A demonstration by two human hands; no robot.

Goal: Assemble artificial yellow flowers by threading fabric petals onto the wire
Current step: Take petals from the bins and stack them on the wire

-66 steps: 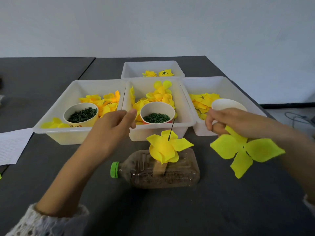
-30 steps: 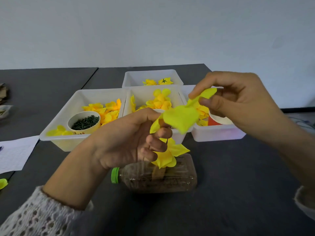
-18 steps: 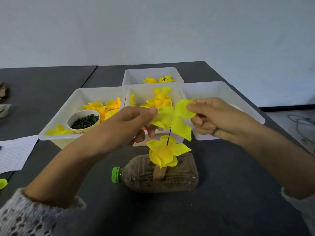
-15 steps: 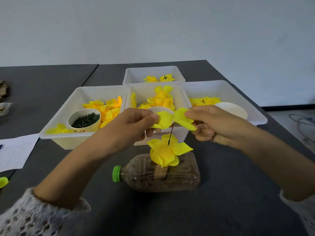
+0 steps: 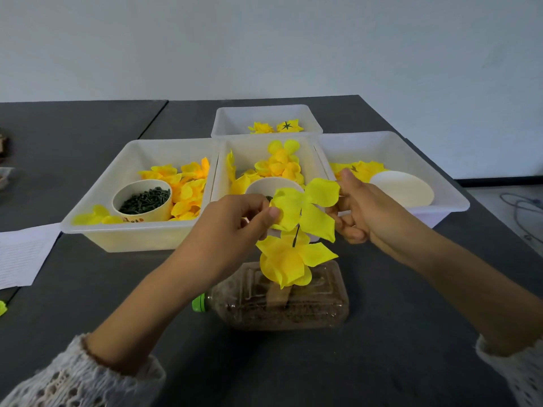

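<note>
A thin dark wire [image 5: 296, 236] stands upright out of a plastic bottle [image 5: 279, 298] lying on its side on the dark table. Yellow petals [image 5: 289, 262] sit threaded low on the wire. Just above them I hold a large yellow fabric petal piece [image 5: 305, 210] at the wire's top. My left hand [image 5: 235, 224] pinches its left lobe between thumb and fingers. My right hand [image 5: 361, 207] pinches its right lobe. Whether the wire tip has passed through the piece's centre I cannot tell.
Three white bins [image 5: 97, 218] stand in a row behind the bottle, holding loose yellow petals, two paper cups of green parts [image 5: 144, 199] and a white lid [image 5: 402, 192]. A fourth bin [image 5: 264, 113] stands further back. White paper [image 5: 20, 257] lies at the left.
The petal piece, first held out to the right in my right hand, was lifted, gripped by both hands and brought over the wire's tip. It now sits spread flatter at the tip.
</note>
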